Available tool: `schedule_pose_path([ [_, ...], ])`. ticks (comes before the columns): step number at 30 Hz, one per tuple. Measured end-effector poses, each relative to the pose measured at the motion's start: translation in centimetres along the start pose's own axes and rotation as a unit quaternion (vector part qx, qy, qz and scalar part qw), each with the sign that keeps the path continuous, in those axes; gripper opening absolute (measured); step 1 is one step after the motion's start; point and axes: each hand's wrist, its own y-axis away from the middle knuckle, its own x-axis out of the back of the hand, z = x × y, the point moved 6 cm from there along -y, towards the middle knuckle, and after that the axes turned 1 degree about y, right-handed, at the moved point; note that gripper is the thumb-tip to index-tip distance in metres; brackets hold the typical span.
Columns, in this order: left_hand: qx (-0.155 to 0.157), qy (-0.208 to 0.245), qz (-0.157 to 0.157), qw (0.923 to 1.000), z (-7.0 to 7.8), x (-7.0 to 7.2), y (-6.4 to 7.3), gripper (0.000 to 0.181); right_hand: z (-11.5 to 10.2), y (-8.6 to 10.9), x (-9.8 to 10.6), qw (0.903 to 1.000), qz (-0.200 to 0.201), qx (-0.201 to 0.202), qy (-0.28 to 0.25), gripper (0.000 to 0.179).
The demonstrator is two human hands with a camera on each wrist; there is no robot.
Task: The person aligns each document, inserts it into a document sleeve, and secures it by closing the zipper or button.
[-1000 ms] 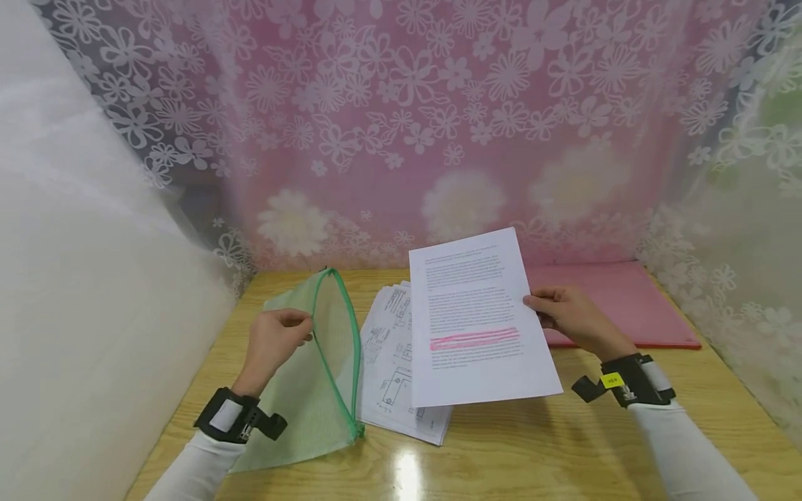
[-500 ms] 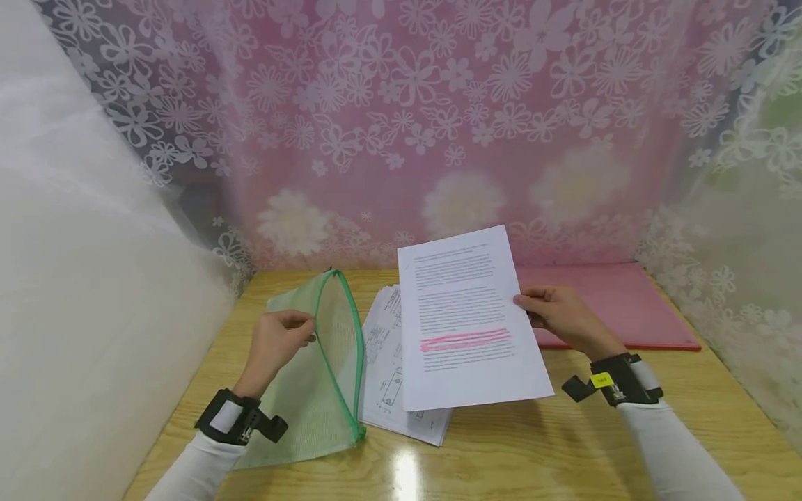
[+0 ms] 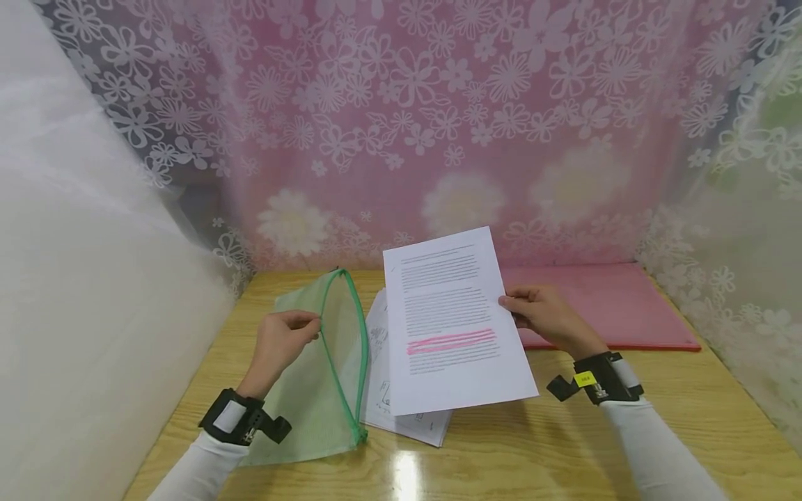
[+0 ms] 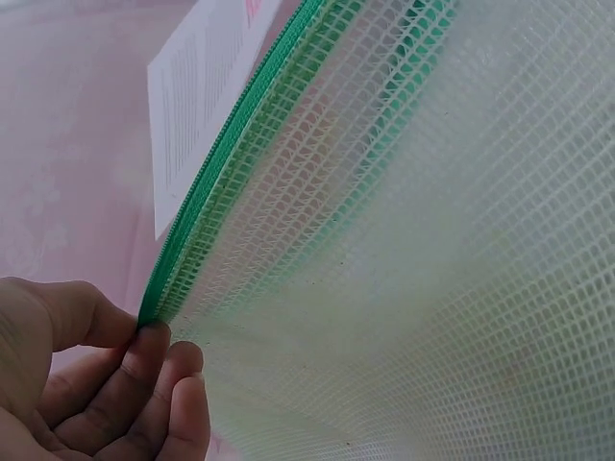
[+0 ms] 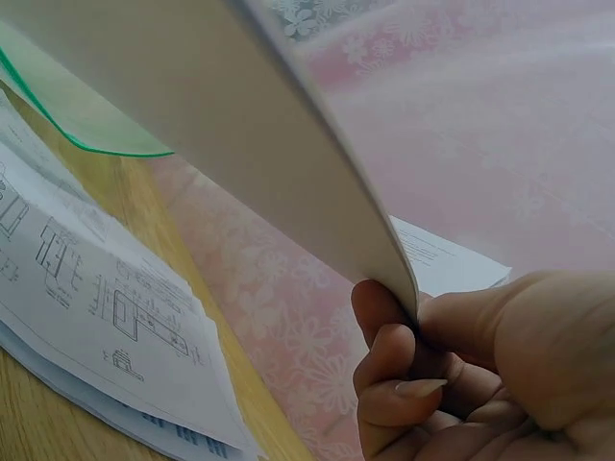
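With thumb and fingertips my left hand [image 3: 282, 344] pinches the green zipper edge of a pale green mesh zipper pouch [image 3: 301, 410], holding its mouth apart. The left wrist view shows the thumb and a finger on the zipper tape [image 4: 207, 192]. My right hand [image 3: 551, 316] grips the right edge of several printed sheets of paper [image 3: 451, 299], the front one marked with pink highlighter lines. They are raised and tilted, just right of the pouch's mouth. Under them on the table lies a stack of papers with technical drawings [image 5: 125, 307], partly hidden.
A pink flat folder or mat [image 3: 601, 306] lies at the back right of the wooden table [image 3: 501, 452]. A pink floral curtain [image 3: 401, 139] hangs behind, and whitish sheeting [image 3: 94, 243] closes the left side.
My right hand has carried the printed sheets leftward, closer to the pouch's mouth, covering more of the drawings stack. The left hand keeps its pinch, with the pouch's edge shifted slightly right.
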Motion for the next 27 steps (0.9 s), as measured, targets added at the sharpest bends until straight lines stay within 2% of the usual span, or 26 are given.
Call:
schedule_pose_path([
  [11, -0.009, 0.021, -0.001, 0.9997, 0.6, -0.7, -0.1, 0.022, 0.5, -0.7, -2.0, 0.9996, -0.022, 0.01, -0.014, 0.037],
  [21, -0.004, 0.035, -0.009, 0.9994, 0.9, -1.0, 0.0, 0.022, 0.5, -0.9, -3.2, 0.9995, -0.026, -0.007, 0.02, 0.035],
  [27, -0.016, 0.039, -0.016, 0.999, 0.9, -1.3, -0.1, 0.023, 0.5, -1.4, -4.1, 0.9989, -0.047, 0.001, -0.008, 0.037],
])
